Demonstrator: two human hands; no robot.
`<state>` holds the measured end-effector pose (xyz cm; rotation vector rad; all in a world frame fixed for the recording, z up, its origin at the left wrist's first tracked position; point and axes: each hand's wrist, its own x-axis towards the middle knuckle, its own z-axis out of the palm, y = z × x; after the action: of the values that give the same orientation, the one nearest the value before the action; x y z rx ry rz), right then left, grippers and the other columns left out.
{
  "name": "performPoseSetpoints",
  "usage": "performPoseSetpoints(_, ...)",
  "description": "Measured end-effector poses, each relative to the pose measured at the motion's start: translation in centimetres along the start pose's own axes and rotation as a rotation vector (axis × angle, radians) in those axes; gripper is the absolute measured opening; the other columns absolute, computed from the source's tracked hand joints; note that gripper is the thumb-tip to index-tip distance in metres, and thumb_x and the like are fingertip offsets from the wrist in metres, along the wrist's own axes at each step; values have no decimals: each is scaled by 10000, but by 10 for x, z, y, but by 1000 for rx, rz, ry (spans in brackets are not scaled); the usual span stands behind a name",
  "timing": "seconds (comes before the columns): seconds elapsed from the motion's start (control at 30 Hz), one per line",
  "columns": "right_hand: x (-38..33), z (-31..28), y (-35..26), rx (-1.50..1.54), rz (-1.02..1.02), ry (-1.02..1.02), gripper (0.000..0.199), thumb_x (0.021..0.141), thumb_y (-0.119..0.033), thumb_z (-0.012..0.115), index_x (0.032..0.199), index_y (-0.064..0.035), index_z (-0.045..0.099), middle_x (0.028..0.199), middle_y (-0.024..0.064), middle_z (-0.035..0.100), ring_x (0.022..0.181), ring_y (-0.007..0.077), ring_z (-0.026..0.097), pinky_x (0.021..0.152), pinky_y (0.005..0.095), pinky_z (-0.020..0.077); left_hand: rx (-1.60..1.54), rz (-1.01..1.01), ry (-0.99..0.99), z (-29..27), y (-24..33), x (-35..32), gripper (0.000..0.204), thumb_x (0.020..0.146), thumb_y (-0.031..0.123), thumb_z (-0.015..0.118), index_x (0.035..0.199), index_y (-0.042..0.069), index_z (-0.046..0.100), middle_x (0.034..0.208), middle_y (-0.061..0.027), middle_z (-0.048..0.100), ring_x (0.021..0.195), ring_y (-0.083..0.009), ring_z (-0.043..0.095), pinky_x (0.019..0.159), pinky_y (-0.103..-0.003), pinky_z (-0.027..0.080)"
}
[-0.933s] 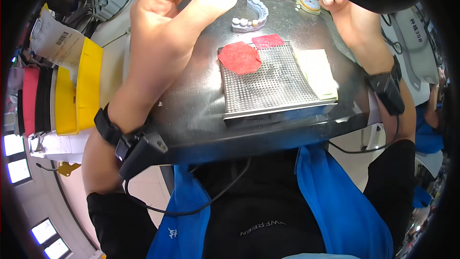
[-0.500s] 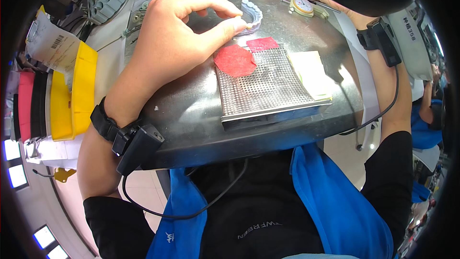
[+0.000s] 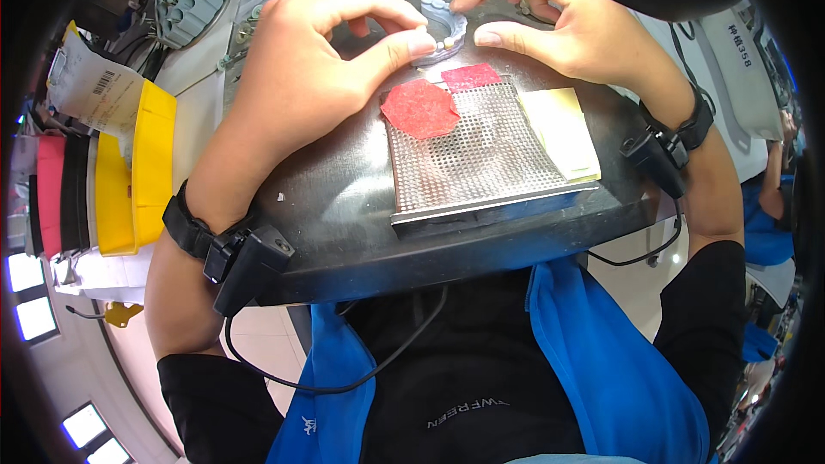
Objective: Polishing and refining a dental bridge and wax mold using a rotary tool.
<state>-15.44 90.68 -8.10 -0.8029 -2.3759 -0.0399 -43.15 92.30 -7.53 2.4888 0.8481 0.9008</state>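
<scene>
Fingers of both hands pinched a small curved teeth model (image 3: pixel 443 30) at the far side of the dark round table (image 3: pixel 344 206).

Left hand (image 3: pixel 314 60) held the model from the left with thumb and fingertip closed on it. Right hand (image 3: pixel 550 21) touched it from the right, with a fingertip on top and the thumb beside it. Just near it lay a red wax piece (image 3: pixel 421 107) on a metal mesh tray (image 3: pixel 473 159), with a yellow pad (image 3: pixel 563 129) beside.

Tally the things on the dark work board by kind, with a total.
Dental arch model, held between the left hand and right hand: 1
Red wax pieces: 2
Perforated metal tray: 1
Pale yellow pad: 1
Total: 5
</scene>
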Motion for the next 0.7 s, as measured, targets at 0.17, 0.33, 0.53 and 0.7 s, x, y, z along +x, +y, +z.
performPoseSetpoints(0.17,-1,7,-4,-61,-59,45,135,998,-64,616,997,-5,738,901,54,697,823,117,651,691,264,501,-43,-41,29,-2,-6,-2,189,857,136,836,1030,73,793,946,-7,720,842,-101,581,755,-236,462)
performPoseSetpoints(0.33,24,33,-41,960,616,206,170,1033,-43,533,1078,-6,693,1038,80,682,979,141,642,775,287,509,-19,44,36,11,-6,0,204,825,162,868,995,78,794,950,-9,735,836,-108,591,739,-234,462)
performPoseSetpoints(0.53,75,96,28,950,-119,647,172,1024,-37,530,1021,-25,701,945,49,653,883,100,600,723,263,468,-2,37,3,16,1,5,194,816,180,875,953,71,792,918,-20,744,812,-111,596,704,-241,454)
performPoseSetpoints(0.7,80,89,-1,908,-170,609,184,1007,-30,544,957,-40,721,838,11,624,759,66,555,642,246,421,35,13,11,13,3,1,172,819,167,863,935,66,786,903,-18,743,802,-114,594,689,-248,455)
